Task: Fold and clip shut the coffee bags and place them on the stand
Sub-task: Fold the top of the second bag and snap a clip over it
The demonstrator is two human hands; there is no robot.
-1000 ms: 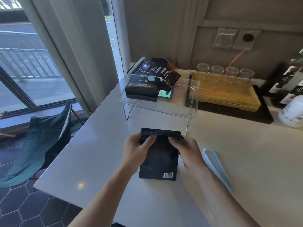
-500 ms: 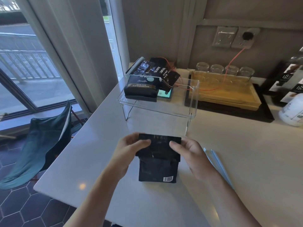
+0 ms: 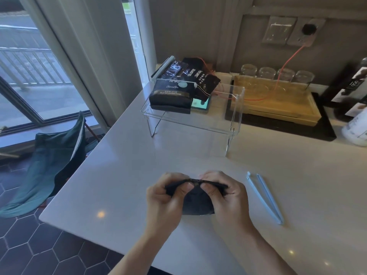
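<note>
Black coffee bag (image 3: 197, 203) pinched by left hand (image 3: 165, 201), right hand (image 3: 228, 197), blue clip (image 3: 265, 197) beside

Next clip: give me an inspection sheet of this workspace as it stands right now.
Surface: white counter, bare in front of the hands.
Job's things: black coffee bag on the counter, top folded over; blue clip lying unused to its right; clear stand holding other coffee bags at its left end.
Clutter: wooden tray, glasses, white bottle.
Hands: left hand and right hand both pinch the bag's fold.
Cables: orange cable from wall socket to tray.
Surroundings: window, green folding chair, tiled floor.
</note>
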